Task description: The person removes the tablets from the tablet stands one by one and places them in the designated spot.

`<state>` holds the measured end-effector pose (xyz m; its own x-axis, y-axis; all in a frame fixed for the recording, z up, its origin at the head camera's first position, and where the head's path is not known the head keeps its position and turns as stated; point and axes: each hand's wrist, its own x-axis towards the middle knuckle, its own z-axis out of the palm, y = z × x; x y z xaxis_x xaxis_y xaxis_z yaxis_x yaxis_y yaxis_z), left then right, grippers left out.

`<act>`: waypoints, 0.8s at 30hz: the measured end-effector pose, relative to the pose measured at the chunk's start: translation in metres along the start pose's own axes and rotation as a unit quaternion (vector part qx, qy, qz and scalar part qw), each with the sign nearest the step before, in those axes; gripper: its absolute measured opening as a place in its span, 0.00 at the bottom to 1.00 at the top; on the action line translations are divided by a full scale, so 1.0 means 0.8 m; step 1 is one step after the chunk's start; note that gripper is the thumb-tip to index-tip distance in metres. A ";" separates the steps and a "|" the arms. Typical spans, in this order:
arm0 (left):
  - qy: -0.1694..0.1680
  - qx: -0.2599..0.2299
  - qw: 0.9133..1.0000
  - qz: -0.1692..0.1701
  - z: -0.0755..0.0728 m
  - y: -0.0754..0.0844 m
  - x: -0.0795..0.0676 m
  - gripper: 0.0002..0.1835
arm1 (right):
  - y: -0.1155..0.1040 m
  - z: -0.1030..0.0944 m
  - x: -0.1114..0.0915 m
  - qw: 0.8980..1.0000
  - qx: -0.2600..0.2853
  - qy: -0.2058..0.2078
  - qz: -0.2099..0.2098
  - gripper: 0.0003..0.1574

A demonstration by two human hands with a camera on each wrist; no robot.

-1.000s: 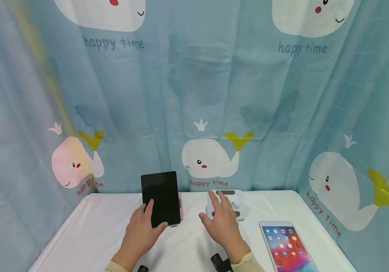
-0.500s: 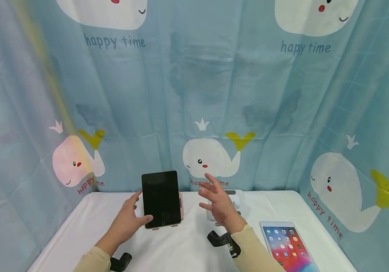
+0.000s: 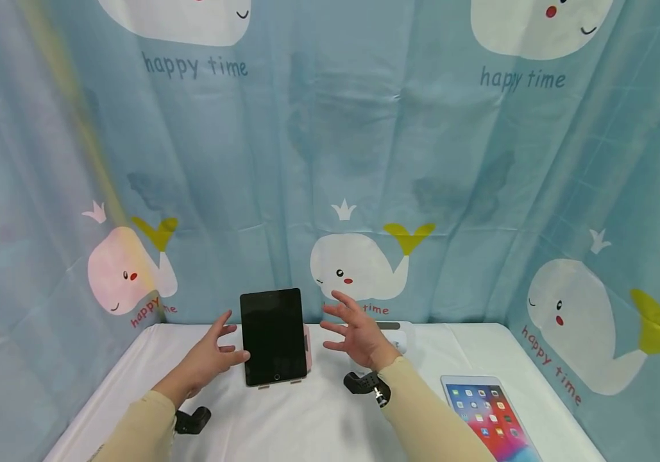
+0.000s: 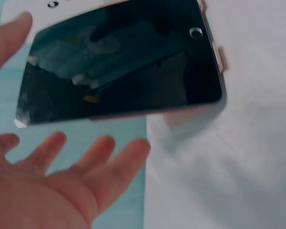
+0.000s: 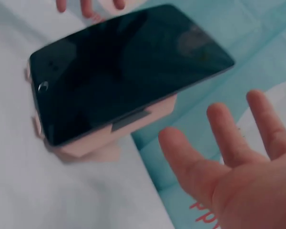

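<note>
A tablet with a dark screen (image 3: 274, 337) leans upright on a pink stand (image 3: 308, 350), whose small front lips show under its lower edge. My left hand (image 3: 205, 359) hovers at the tablet's left side with fingers spread. In the head view the thumb tip overlaps the tablet's edge; the left wrist view shows a gap between the fingers (image 4: 100, 148) and the tablet. To the right of the tablet, my right hand (image 3: 355, 330) is raised in the air, its fingers (image 5: 224, 129) spread and apart from the tablet and the stand. Neither hand holds anything.
Behind the right hand lies a white object with dark grey pads (image 3: 390, 326), partly hidden. A second tablet (image 3: 488, 410) with a lit home screen lies flat at the right, its lower part partly behind the sleeve. A blue whale-print curtain (image 3: 278, 160) borders the white table (image 3: 283, 423).
My left hand has moved off the tablet's front to its left side. The right hand has lifted from over the white object and shifted left. The tablet stays on its stand.
</note>
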<state>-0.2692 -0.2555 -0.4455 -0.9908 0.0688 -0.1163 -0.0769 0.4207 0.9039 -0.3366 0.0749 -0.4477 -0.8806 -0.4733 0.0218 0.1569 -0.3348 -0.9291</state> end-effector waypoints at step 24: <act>-0.041 -0.162 0.986 0.020 -0.013 -0.031 0.026 0.43 | 0.035 0.023 0.032 0.998 -0.054 0.011 0.023 0.48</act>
<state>-0.2893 -0.2740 -0.4664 -0.9823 0.1587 -0.0995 -0.0831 0.1067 0.9908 -0.3463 0.0382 -0.4664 -0.8836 -0.4674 -0.0284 0.1485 -0.2222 -0.9636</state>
